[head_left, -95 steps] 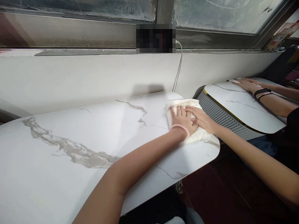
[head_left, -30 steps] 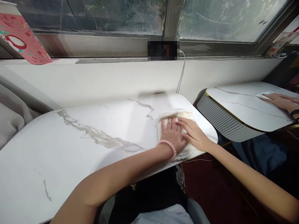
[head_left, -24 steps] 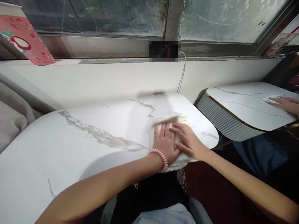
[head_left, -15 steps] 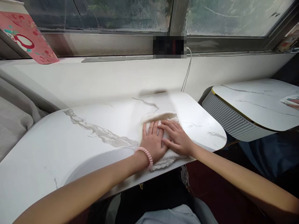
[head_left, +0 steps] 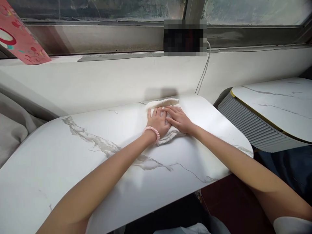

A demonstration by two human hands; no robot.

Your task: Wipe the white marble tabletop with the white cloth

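A white fluffy cloth (head_left: 168,139) lies on the white marble-patterned tabletop (head_left: 151,195), near its far edge by the wall. My left hand (head_left: 158,123) presses flat on the cloth with its fingers stretched out, a pink coil band (head_left: 156,132) around the wrist. From the right, my right hand (head_left: 179,119) rests on the cloth too, its fingers extended and partly overlapping the left fingers. Part of the cloth under both palms is hidden.
Behind the table, a white wall (head_left: 117,78) rises to a window ledge holding a pink patterned paper cup (head_left: 29,48) and a blurred-out dark object (head_left: 184,39) with a white cable (head_left: 203,74). Grey fabric (head_left: 12,126) is at left. Another marble-patterned table (head_left: 280,104) stands at right.
Both hands have slid the cloth away from me, from the table's near edge toward the wall. The camera view has shifted slightly.
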